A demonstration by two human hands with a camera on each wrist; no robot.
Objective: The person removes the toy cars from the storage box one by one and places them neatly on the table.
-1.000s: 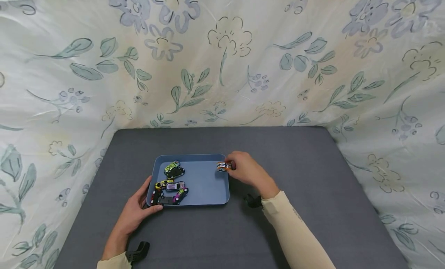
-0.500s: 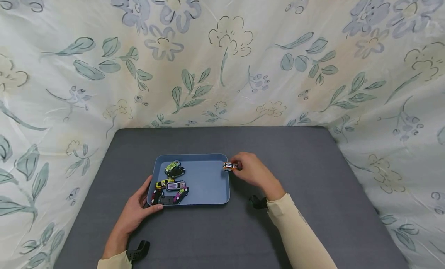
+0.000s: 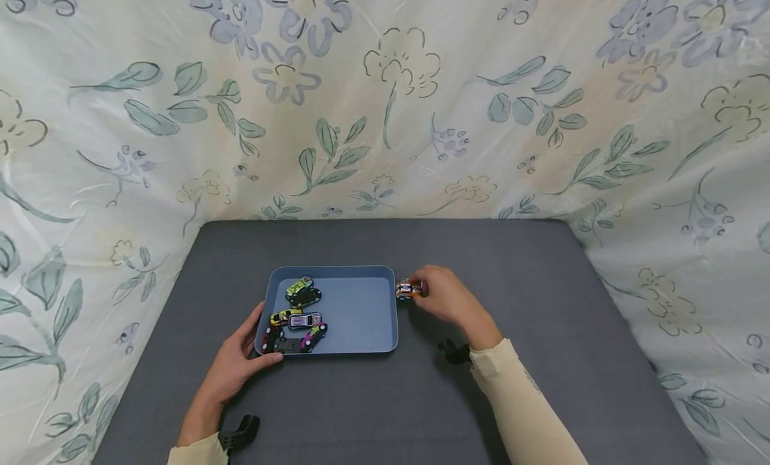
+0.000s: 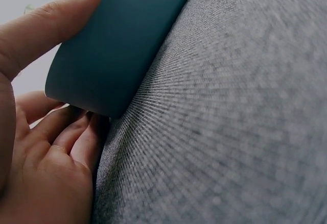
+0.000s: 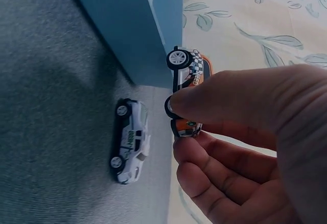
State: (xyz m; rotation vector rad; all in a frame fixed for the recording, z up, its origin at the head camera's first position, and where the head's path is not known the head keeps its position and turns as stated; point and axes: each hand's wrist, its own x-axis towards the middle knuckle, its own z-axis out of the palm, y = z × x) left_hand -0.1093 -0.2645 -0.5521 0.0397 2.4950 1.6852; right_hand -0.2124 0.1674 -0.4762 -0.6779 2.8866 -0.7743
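Observation:
The blue tray [image 3: 355, 318] lies on the table with several small toy cars bunched along its left side, among them a lime green car [image 3: 298, 286] and a silver pickup [image 3: 304, 321]. My left hand [image 3: 236, 361] holds the tray's near left corner, thumb on the front wall and fingers at the left end. Just outside the tray's right wall, my right hand [image 3: 448, 296] pinches an orange toy car [image 5: 192, 73] with a checkered pattern between thumb and fingers. A white toy car [image 5: 132, 142] stands on the table below it, seen in the right wrist view.
Dark grey cloth covers the table [image 3: 517, 271]. A flower-patterned curtain [image 3: 397, 151] hangs behind it and at both sides. A black wrist strap [image 3: 239, 435] is on the left forearm, and another black mount [image 3: 454, 352] is at the right wrist.
My right hand has carried the orange toy car rightward, from over the tray's right end to outside its wall. The left hand and the tray have stayed in place.

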